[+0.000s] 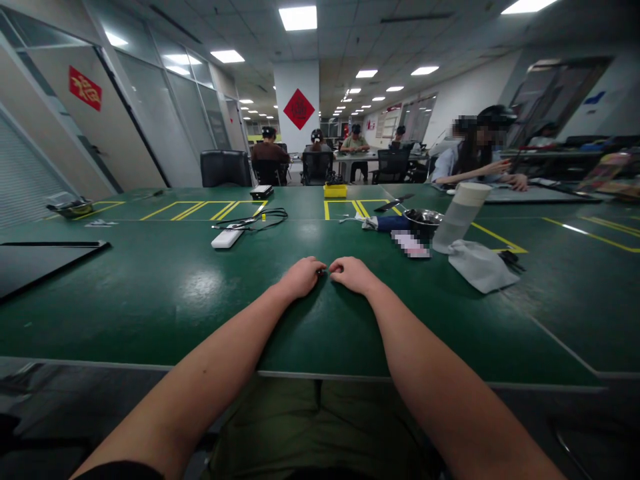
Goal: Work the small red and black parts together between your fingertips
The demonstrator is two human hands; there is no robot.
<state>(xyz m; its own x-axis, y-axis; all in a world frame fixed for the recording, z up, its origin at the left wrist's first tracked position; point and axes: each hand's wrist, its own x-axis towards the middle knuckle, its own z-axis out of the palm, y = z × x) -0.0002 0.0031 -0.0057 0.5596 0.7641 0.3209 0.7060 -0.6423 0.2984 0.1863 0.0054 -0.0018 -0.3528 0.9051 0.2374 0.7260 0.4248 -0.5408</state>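
Observation:
Side by side above the green table (225,333), my two hands nearly meet at the fingertips. My left hand (303,277) is closed, thumb and fingers pinched around a tiny dark thing that is too small to name. Curled in a similar pinch, my right hand (351,275) faces it across a narrow gap. Whether anything sits between its fingers is hidden. Left of and beyond my left hand is a white power bank (227,237) with a black cable (267,219) beside it. A blurred pinkish packet (411,244) lies beyond my right hand.
To the right stand a translucent bottle (457,220) and a metal bowl (424,220), with a pale cloth pouch (481,265) nearer. A yellow box (335,191) sits at the far edge. A dark flat panel (45,263) lies left. A person (480,153) works at far right.

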